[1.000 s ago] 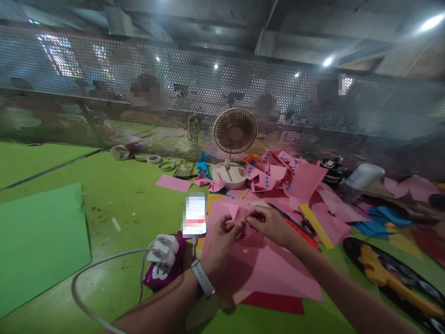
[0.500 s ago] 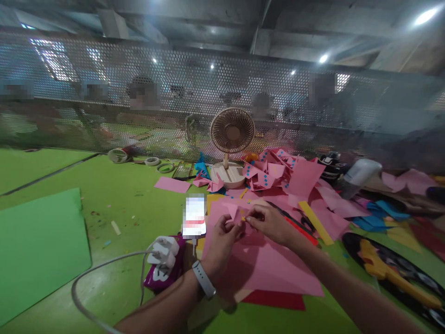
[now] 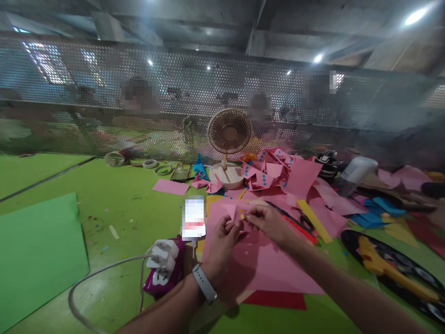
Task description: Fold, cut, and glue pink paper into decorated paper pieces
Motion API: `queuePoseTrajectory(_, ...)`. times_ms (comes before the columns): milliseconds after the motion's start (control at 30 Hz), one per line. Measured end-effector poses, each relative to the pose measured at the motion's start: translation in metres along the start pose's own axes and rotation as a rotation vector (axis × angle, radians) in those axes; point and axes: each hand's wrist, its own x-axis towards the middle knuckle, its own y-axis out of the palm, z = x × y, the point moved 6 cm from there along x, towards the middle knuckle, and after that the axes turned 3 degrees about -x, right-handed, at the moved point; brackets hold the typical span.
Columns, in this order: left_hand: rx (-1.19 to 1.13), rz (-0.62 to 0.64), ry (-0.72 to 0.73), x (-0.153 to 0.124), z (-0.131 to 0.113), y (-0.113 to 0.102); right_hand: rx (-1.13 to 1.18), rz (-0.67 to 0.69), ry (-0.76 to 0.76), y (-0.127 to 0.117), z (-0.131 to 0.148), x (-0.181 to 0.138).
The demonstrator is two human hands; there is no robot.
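1. Gripping is done by the left hand: its fingers are curled in towards the thumb, with little gap left, and a folded pink piece is held at their tips.
2. The right hand is brought in from the other side, its thumb and forefinger drawn nearly together just beside a yellow bit; whether that bit is pinched cannot be told.
3. The folded pink piece is raised between the two hands, over a large pink sheet, under which a red sheet is partly covered.
4. The left wrist is circled by a pale band. Near that forearm, white plugs are set in a purple box, and a lit phone is placed beyond.
5. The green table is strewn with scraps; a green sheet is laid at the left, and a yellow strip is seen past the right hand.
6. At the right, a yellow object is rested on a black tray.
7. Behind, a fan is flanked by piled pink paper shapes.
8. The far edge is closed off by a perforated screen, below a grey ceiling dotted with lights.
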Motion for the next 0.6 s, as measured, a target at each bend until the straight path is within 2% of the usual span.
queuePoseTrajectory(133,0.016,0.004,0.001,-0.001,-0.001,0.001,0.129,-0.058,0.07,0.005,-0.01,-0.002)
queuePoseTrajectory(267,0.002,0.009,-0.005,-0.003,-0.001,0.003,0.249,-0.1,0.075,0.009,-0.015,-0.003)
queuePoseTrajectory(600,-0.035,-0.022,-0.01,-0.002,0.0,0.002,0.22,-0.128,0.07,0.008,-0.016,-0.005)
